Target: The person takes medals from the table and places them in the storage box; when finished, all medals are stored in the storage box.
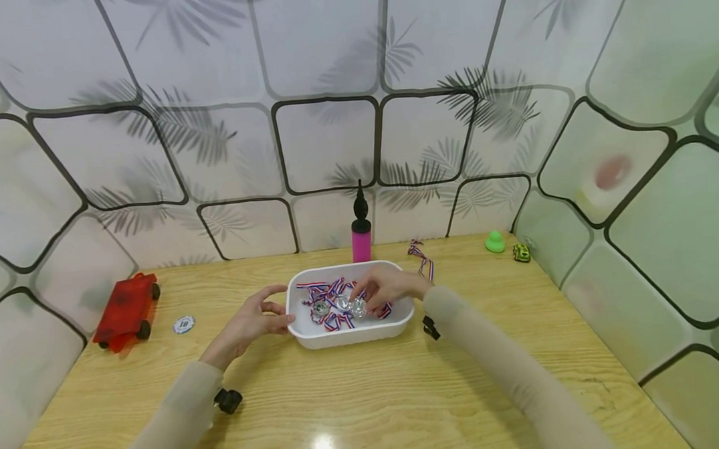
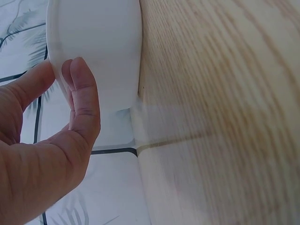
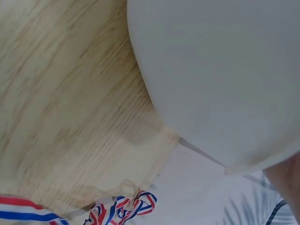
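Observation:
Midway along the table sits a white tub [image 1: 316,343]. Inside lie several silver medals, such as this medal [image 1: 321,309], on tangled red, white and blue ribbons [image 1: 336,322]. My left hand [image 1: 261,317] holds the tub's left end, with fingertips [image 2: 84,70] bent against its outer wall. From the right, my right hand [image 1: 388,287] reaches over the rim, its bent fingers spanning a silver medal [image 1: 358,309] among the ribbons. In the right wrist view, the tub [image 3: 215,84] hides the fingers and only a bit of the hand [image 3: 286,183] shows past the rim.
A pink and black hand pump [image 1: 362,243] stands behind the tub, with a loose striped ribbon [image 1: 419,252] to its right. A red toy vehicle [image 1: 125,312] and a round "10" disc [image 1: 184,324] lie left. A green rubber duck [image 1: 495,242] and small yellow-green toy car [image 1: 521,253] sit back right.

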### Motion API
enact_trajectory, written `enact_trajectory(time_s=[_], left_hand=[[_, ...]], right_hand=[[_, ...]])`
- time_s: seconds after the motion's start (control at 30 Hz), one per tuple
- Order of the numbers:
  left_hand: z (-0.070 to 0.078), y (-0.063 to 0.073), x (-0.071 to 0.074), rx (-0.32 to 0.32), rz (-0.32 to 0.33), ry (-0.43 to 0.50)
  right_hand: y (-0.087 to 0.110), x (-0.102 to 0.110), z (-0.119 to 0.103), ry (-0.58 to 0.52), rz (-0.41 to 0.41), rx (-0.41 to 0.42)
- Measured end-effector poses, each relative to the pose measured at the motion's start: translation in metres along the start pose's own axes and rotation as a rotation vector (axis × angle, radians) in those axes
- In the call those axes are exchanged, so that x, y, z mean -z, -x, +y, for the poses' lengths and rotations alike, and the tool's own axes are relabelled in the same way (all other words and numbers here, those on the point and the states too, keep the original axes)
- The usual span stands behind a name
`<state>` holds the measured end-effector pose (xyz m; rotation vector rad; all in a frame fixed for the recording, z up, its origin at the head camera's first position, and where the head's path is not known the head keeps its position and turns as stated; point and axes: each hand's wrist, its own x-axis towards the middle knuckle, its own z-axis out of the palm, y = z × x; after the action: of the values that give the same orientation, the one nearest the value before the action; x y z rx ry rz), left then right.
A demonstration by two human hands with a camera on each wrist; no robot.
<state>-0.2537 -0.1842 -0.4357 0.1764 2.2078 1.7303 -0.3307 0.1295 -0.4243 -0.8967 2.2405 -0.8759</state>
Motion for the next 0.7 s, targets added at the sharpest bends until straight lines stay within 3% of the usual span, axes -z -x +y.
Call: enact_trajectory(time_s=[0.37, 0.7], left_hand=[[0.0005, 0.0005, -0.0006, 0.000, -0.001, 0.007], [-0.0014, -0.0010, 0.0003, 0.006, 0.001, 0.005]], right_hand=[[-0.0074, -0.0082, 0.0070, -0.044, -0.068, -0.103], [-0.0034, -0.0041, 0.0001, 0.050, -0.062, -0.075]])
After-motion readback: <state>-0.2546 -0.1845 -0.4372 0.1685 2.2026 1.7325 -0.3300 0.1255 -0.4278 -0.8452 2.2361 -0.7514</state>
